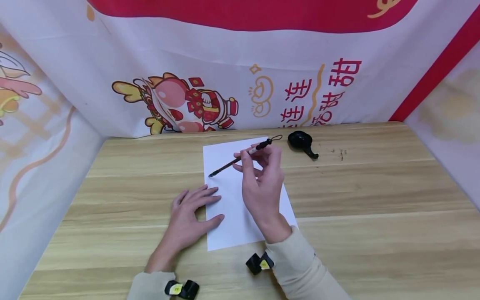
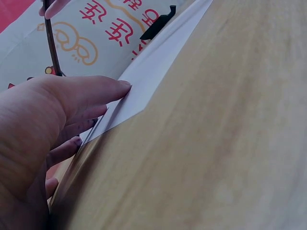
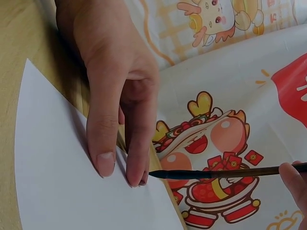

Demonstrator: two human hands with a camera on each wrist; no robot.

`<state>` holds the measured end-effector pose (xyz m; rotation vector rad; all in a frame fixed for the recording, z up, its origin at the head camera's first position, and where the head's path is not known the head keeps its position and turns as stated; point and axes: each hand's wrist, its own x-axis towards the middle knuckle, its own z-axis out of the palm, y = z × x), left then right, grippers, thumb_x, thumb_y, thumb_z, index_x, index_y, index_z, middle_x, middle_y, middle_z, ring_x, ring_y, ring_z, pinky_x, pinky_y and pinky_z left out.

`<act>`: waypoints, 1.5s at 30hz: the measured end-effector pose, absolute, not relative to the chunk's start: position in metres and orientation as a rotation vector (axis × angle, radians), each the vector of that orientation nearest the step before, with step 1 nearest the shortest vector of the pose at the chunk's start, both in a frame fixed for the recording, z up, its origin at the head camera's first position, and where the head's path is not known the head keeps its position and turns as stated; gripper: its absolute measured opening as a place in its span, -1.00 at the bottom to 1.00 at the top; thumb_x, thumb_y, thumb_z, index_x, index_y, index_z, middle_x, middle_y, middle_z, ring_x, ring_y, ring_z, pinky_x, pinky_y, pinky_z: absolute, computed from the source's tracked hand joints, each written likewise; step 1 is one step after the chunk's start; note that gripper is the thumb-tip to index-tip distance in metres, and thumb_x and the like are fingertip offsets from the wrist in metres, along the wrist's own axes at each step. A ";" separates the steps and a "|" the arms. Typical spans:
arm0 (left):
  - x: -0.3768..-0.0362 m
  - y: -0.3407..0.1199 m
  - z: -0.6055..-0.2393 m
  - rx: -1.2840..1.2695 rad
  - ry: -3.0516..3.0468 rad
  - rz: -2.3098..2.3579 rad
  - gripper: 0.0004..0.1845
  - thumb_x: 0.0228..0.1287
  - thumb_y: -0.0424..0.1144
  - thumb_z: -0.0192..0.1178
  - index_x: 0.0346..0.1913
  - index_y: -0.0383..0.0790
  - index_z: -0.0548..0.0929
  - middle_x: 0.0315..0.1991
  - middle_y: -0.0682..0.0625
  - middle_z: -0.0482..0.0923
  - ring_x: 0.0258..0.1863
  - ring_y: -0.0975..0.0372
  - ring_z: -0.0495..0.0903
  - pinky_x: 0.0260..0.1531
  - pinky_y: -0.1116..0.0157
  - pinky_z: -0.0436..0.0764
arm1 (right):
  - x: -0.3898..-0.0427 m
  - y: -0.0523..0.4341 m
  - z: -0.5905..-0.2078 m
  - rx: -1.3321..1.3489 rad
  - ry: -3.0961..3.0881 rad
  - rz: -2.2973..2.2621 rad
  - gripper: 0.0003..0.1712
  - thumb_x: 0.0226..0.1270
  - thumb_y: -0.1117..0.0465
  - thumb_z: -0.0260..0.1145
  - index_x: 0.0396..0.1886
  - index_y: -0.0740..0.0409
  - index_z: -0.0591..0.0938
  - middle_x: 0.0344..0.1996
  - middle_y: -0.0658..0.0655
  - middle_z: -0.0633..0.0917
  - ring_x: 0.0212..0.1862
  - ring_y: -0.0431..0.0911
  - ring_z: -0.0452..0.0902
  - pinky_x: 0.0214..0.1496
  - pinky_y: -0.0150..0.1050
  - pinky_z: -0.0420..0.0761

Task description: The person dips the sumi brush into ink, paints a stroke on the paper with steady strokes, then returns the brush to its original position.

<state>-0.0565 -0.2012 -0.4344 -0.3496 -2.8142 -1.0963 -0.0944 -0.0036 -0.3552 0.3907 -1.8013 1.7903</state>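
Note:
A blank white sheet of paper [image 1: 240,216] lies on the wooden table [image 1: 375,200]. My right hand [image 1: 262,175] pinches a thin black-tipped calligraphy brush [image 1: 240,157] above the sheet's upper left corner, its tip slanting down to the left. My left hand [image 1: 189,214] lies flat with straight fingers pressing on the sheet's left edge. The left wrist view has those fingers [image 2: 81,93] on the paper [image 2: 144,81]. In the right wrist view the brush [image 3: 216,172] points at the left hand's fingertips [image 3: 105,163] over the paper [image 3: 53,182].
A small black ink dish [image 1: 301,141] sits on the table right of the sheet's top. Printed red-and-white banners [image 1: 225,83] wall the table at the back and both sides. A few dark ink specks [image 1: 340,153] mark the wood right of the dish.

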 end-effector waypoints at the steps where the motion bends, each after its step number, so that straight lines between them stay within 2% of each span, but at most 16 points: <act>1: -0.056 -0.201 -0.434 -0.350 -2.814 -1.095 -0.48 0.15 -0.06 0.61 0.21 0.01 0.81 0.46 0.10 0.62 0.61 0.03 0.40 0.66 -0.24 -0.08 | -0.094 -0.004 -0.355 0.390 -1.807 1.790 -0.68 0.65 0.33 0.25 0.19 0.38 0.38 -0.02 0.35 0.66 0.04 0.10 0.83 -0.03 -0.24 0.85; 45: -0.057 -0.201 -0.436 -0.359 -2.795 -1.106 -0.52 0.19 -0.07 0.60 0.20 0.03 0.82 0.44 0.10 0.64 0.59 0.01 0.42 0.62 -0.27 -0.03 | -0.097 -0.005 -0.364 0.384 -1.851 1.697 -0.69 0.67 0.28 0.24 0.19 0.36 0.41 -0.02 0.32 0.68 0.03 0.06 0.83 -0.03 -0.30 0.84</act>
